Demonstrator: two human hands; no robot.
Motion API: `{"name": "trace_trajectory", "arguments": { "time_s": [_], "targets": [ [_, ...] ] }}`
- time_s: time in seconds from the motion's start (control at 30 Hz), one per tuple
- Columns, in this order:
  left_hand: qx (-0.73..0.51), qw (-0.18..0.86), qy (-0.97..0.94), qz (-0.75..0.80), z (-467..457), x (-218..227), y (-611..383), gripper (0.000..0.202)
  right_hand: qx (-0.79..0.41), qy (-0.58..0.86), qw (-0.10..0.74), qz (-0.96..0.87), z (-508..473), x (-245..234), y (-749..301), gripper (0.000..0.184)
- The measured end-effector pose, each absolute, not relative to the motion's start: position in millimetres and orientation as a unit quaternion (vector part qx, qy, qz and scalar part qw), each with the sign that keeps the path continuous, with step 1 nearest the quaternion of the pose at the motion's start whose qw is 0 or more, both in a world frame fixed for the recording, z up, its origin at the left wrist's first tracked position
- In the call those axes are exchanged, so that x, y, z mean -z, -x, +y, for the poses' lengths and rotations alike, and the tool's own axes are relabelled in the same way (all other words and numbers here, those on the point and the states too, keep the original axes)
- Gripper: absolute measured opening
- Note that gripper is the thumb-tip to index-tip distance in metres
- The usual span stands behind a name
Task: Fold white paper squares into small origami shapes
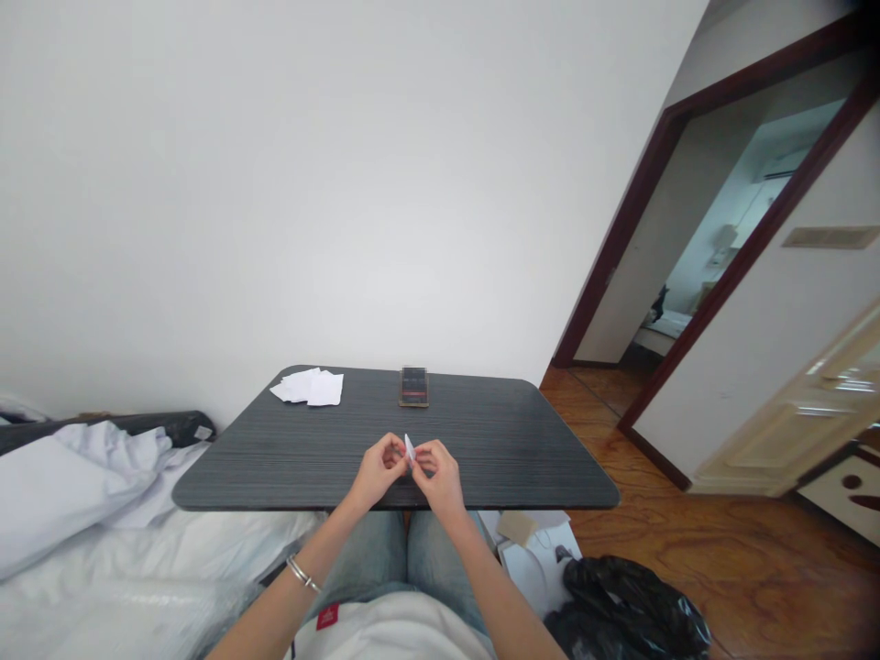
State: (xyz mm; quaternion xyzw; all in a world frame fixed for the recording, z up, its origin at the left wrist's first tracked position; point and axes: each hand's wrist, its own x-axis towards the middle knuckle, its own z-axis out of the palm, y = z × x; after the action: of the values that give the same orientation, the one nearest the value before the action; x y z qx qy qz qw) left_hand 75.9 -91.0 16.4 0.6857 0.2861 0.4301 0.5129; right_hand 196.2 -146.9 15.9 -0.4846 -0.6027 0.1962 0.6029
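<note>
My left hand (379, 470) and my right hand (437, 472) meet above the near edge of a dark grey table (522, 449). Both pinch a small white folded piece of paper (410, 448) between their fingertips. The paper stands upright between the two hands. A silver bracelet (302, 573) circles my left wrist. Further back on the table lie several loose white paper sheets (309, 387) at the left. A small dark phone (413, 386) stands propped near the middle back.
A white wall rises behind the table. White bedding (75, 495) lies to the left. A black plastic bag (625, 605) and a white box (529, 550) sit on the wooden floor at the right. An open doorway (715, 266) is at the far right.
</note>
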Motion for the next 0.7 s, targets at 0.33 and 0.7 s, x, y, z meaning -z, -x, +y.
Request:
{"name": "trace_trajectory", "arguments": {
  "time_s": [0.33, 0.7],
  "targets": [
    [-0.433, 0.501, -0.691, 0.291, -90.9, -15.6, -78.2, 0.014, -0.163, 0.509, 0.585, -0.61, -145.9, -13.0, -196.2, 0.018],
    [-0.44, 0.485, -0.693, 0.302, -90.7, -15.4, -78.7, 0.014, -0.144, 0.528, 0.588, -0.596, -144.7, -12.1, -195.2, 0.017]
  ]
}}
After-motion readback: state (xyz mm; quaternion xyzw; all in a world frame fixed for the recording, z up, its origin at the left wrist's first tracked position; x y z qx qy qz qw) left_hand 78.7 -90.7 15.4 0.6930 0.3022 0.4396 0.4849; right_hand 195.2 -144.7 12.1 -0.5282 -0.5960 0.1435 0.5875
